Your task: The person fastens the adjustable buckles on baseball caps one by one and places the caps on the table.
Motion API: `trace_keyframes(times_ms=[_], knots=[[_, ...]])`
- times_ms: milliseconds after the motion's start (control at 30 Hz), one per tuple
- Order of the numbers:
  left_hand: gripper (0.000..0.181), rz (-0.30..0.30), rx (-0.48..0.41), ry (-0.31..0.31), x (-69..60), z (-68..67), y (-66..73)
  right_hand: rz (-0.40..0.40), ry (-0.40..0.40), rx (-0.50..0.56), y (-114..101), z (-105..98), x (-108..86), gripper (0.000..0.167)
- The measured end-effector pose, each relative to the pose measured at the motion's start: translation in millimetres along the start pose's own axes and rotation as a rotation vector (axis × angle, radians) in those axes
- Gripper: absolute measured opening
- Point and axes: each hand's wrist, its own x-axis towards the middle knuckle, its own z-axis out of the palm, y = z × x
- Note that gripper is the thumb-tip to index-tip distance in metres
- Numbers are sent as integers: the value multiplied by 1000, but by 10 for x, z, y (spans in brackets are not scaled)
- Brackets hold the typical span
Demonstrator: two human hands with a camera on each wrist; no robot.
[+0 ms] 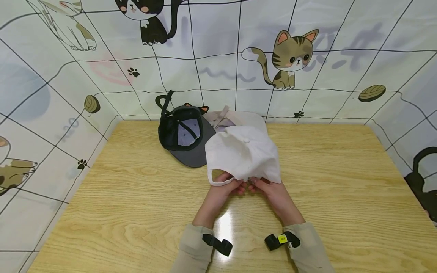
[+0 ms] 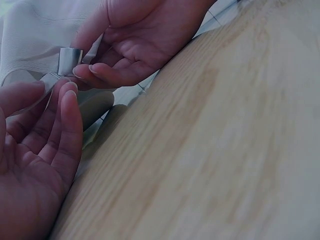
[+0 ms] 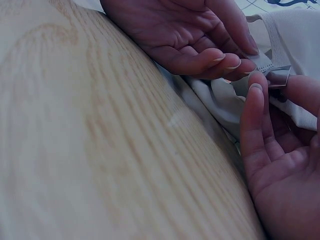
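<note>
A white baseball cap [image 1: 244, 149] is held over the table, its back opening and strap toward the person. The left hand [image 1: 228, 183] pinches the end of the cap's strap [image 2: 49, 80] between thumb and fingers. At the other side of the opening, the right hand [image 1: 268, 187] grips the metal buckle [image 2: 70, 61] with its thumb and fingers. In the right wrist view the strap end lies right at the buckle [image 3: 278, 76]; whether it is threaded through cannot be told. The fingertips of both hands nearly meet.
A dark grey cap [image 1: 194, 157] lies upturned at the back left, its strap sticking up. Behind the white cap, a pale beige cap [image 1: 254, 118] rests against the cat-patterned backdrop [image 1: 218, 72]. All are on a wooden table [image 1: 136, 204].
</note>
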Motion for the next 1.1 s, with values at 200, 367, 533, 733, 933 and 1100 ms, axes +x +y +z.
trace_keyframes(times_ms=[200, 367, 533, 733, 933, 1100], knots=[[31, -18, -2, -8, -3, -3, 11, 9, -3, -10, -8, -3, -3, 29], [32, -23, 2, -8, 0, -8, 8, 12, -2, -2, -17, 4, -6, 28], [31, -13, 1, -8, -2, -4, 8, 6, -15, -5, -19, 2, -11, 27], [30, -4, -8, -1, -5, 2, 3, 15, 1, 3, -27, 11, -16, 28], [30, -6, -1, -5, 2, -3, 2, 26, 16, 7, -33, 13, -15, 28], [32, -13, 1, -13, 3, -7, 4, 31, 14, 12, -39, 14, -15, 27]])
